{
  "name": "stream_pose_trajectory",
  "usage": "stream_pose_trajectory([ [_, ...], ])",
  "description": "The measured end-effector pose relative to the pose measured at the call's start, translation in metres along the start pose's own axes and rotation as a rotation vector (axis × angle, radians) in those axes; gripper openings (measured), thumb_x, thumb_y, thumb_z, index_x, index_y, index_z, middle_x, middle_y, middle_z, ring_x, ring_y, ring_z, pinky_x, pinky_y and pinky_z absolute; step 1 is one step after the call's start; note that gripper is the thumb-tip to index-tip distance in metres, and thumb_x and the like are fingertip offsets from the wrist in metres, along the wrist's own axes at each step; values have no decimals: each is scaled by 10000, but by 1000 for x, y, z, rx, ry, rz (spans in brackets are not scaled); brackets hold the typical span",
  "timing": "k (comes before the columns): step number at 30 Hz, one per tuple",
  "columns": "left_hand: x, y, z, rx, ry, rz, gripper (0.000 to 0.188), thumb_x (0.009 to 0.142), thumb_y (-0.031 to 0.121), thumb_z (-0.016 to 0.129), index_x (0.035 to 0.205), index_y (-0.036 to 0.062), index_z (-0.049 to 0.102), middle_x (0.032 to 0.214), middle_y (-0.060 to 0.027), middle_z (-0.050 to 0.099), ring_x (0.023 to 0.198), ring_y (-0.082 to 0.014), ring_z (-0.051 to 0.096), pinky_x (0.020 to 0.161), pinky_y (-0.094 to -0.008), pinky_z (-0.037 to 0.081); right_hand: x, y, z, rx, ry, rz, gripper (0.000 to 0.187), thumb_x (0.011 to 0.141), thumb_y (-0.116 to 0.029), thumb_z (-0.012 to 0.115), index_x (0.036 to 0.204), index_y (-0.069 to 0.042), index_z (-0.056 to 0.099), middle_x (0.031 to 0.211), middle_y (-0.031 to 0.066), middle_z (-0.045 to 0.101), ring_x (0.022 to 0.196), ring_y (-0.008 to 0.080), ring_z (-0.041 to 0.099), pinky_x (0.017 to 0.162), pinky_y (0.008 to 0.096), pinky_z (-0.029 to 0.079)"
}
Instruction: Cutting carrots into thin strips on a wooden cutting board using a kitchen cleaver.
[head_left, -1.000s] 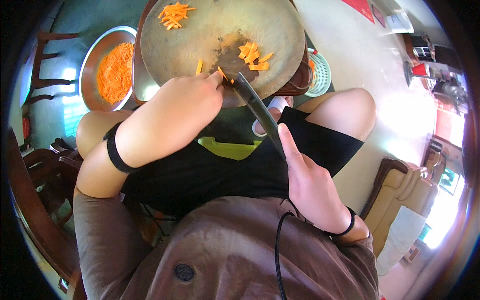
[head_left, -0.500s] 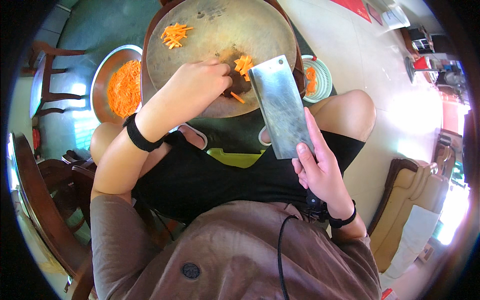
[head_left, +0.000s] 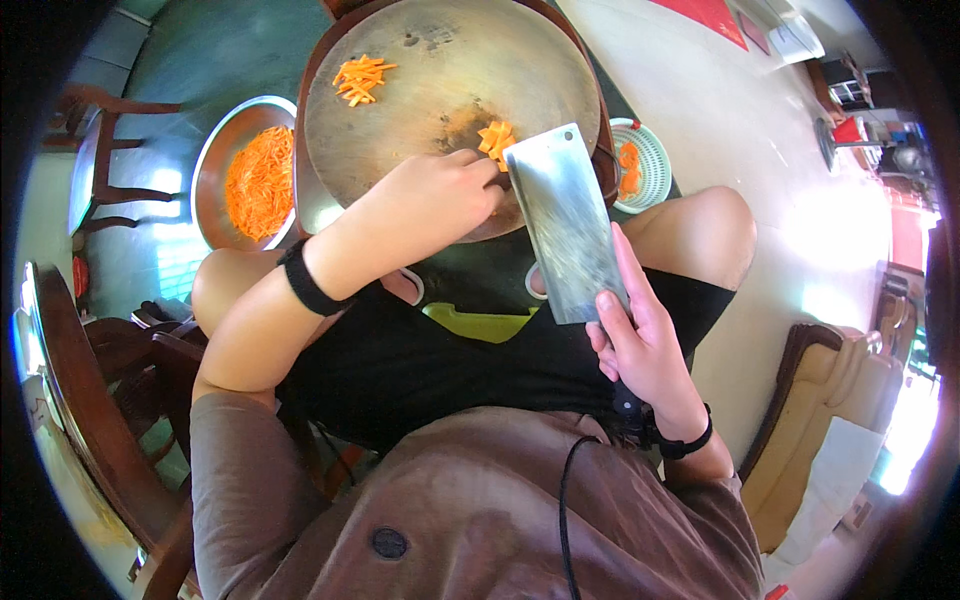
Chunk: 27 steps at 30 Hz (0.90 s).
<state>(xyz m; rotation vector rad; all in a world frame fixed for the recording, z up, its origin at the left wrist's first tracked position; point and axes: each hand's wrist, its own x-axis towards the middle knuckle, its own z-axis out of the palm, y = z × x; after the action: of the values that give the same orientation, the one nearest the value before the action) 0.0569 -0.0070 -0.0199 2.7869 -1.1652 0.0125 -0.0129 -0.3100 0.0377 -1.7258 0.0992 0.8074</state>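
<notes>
The right hand is gripping a cleaver, blade flat above the round chopping board; the left hand is curling loosely around carrot slices; judging by the bowl of shreds, most cutting is done; a few slices are waiting.

We see a round chopping board ahead of the knees. On it lie carrot sticks at the far left and carrot pieces near its right edge. Left of the board sits a bowl holding shredded carrot; right of it, a small basket. A cleaver lies flat just right of the pieces.
</notes>
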Motion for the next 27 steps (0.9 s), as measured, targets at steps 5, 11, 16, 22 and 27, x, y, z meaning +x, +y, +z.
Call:
stream_pose_trajectory([
  [5,0,-6,-3,58,15,8,206,884,131,673,1077,70,715,1093,-85,673,1058,-268,715,829,-370,624,-2,2,-1,-7,16,27,710,1163,-130,463,1784,-278,151,794,-19,543,574,35,455,504,208,439],
  [11,-32,-93,-34,76,96,-473,171,1000,122,626,1110,30,721,1046,-152,697,989,-381,717,845,-489,590,-2,-4,1,-14,-13,-2,705,1166,-142,467,1783,-276,155,788,-20,540,573,35,454,503,209,442],
  [16,-43,-135,-22,-3,221,-481,179,1010,149,650,1043,1,746,1024,-187,689,956,-425,692,842,-494,567,-1,-1,3,-18,-31,18,693,1170,-167,478,1782,-267,169,799,-18,558,598,32,471,508,214,447],
  [22,-40,-99,-38,-372,-42,-436,202,900,119,749,1060,-3,731,983,-166,701,927,-336,721,793,-452,570,1,0,-1,-93,-26,-15,689,1168,-163,478,1782,-254,178,798,-16,565,603,39,481,525,228,459],
  [27,-33,-67,-20,-386,-50,-264,306,834,81,782,1119,28,684,977,-165,700,920,-355,711,782,-440,564,4,-1,2,-97,-44,-1,691,1165,-148,483,1781,-241,185,799,-14,568,622,47,490,551,235,468],
])
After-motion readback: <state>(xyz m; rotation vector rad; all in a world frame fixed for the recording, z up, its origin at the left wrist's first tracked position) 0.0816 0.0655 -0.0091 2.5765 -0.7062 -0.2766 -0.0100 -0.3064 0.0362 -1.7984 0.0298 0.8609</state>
